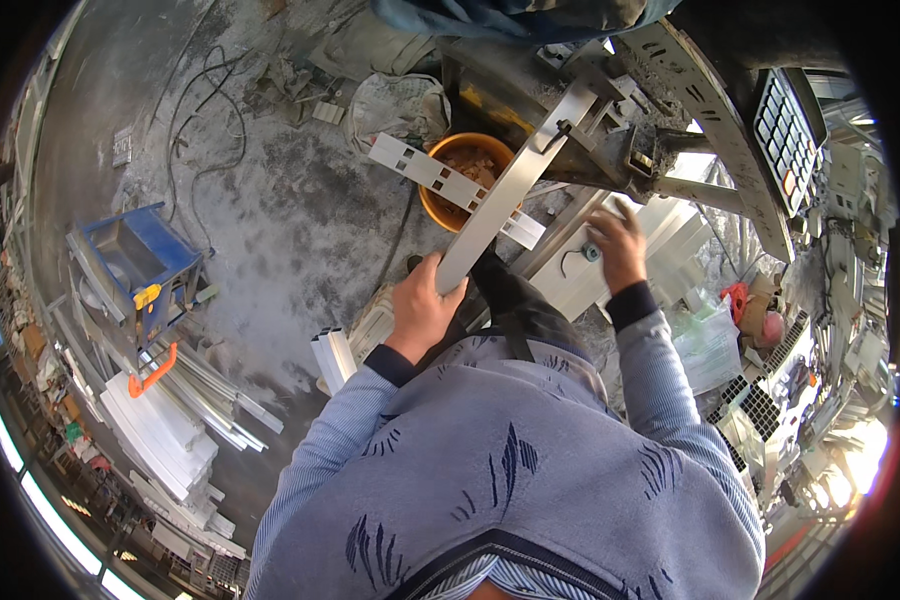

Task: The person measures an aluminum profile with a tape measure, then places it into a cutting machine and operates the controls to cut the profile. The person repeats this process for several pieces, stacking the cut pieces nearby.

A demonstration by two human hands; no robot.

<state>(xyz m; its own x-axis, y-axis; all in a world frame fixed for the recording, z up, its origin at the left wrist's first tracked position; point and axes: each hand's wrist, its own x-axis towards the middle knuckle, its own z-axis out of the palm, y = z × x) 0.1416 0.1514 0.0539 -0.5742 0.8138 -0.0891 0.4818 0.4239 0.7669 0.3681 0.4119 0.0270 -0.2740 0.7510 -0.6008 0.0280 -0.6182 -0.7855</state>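
Note:
My left hand [422,308] is closed round the near end of a long flat silvery metal bar [505,200]. The bar slants away to the upper right, its far end lying in the machine's metal frame [610,165]. To the right of the bar, my right hand [618,245] is held in the air with loosely bent, parted fingers and nothing visible in them. Its fingertips are slightly blurred. Beneath the bar, a pale strip with square cut-outs [405,158] lies across an orange bucket [500,150] containing scraps.
A keypad panel [785,140] is mounted on the machine at the upper right. Pale metal lengths [570,265] lie below my right hand. At left stand a blue metal stand [165,235] and stacked white profiles [160,430]. A dark cable [175,150] trails over the dusty floor.

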